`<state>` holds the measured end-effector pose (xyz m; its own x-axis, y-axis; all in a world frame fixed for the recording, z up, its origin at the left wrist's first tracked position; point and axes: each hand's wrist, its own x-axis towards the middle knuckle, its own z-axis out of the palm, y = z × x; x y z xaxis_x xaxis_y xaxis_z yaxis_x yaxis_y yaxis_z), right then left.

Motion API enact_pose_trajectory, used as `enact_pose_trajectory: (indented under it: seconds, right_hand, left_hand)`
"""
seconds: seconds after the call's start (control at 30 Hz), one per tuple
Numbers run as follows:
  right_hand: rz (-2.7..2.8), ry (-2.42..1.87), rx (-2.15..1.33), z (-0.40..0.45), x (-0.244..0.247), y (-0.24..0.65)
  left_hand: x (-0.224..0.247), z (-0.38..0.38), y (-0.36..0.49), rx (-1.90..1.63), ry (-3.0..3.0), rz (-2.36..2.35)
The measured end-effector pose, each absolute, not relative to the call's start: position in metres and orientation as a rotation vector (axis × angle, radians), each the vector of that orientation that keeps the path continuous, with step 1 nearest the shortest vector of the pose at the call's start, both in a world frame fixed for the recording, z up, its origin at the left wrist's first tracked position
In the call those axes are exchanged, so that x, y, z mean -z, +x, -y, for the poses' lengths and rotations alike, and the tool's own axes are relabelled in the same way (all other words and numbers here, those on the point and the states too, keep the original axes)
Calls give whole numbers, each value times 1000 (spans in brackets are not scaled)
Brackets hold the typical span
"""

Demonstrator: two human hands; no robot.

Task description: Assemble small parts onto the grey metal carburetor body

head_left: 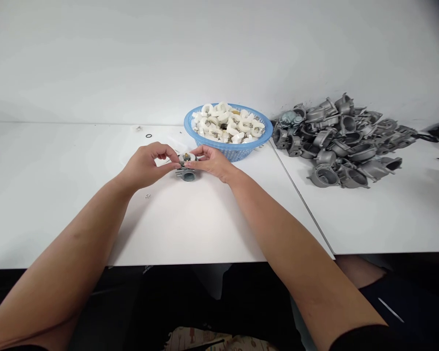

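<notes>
Head view: casting (189, 176) on the white surface (205, 224), between left hand (149, 163) and right hand (212, 163), in front of basket (188, 122) and a bit left of it. Right fingers clamped on the casting's right side, thumb in front. Left thumb and forefinger nearly together at its left edge; can't tell if pinching the edge or some small part. Probably best to brace with the right, work small bits with left fingertips, press gently and evenly, keep white float (187, 157) level, avoid bending or forcing the brass bit (186, 154). Casting: dull gray metal, round open mouth toward the camera, likely rigid. Float: smooth, pale, ring-like, plastic-looking. Basket: blue plastic, oval, slotted sides, heaped with similar white floats (223, 122). To the right, piled gray castings (325, 141), matte, hollow, flanged. Near the left hand, thin black O-ring (149, 136) and tiny shiny bits (148, 196), easily lost.
</notes>
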<state>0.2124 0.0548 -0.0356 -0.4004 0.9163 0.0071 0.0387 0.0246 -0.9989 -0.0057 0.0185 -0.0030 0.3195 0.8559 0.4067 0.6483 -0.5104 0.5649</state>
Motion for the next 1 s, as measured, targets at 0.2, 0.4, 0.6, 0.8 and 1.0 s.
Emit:
enact_pose_trajectory:
  seconds: [0.2,0.4,0.6,0.8,1.0]
  right_hand:
    - [1606,-1018,-1357,-55,40,212]
    - [1693,-948,-1223,-55,43,213]
    - [1713,-875,-1202,-56,43,214]
    - [1724,-852,-1108,-57,49,208]
    - [1776,-906,-1062,-58,49,201]
  left_hand:
    - [2,-18,-6,-990,2318,-1395]
    - [2,-17,-5,-1013,2325,-1354]
    - [0,-17,-8,-986,2396,-1324]
    - [-1,-19,-11,-991,2485,-1316]
    - [-1,-18,-11,-965,2507,-1315]
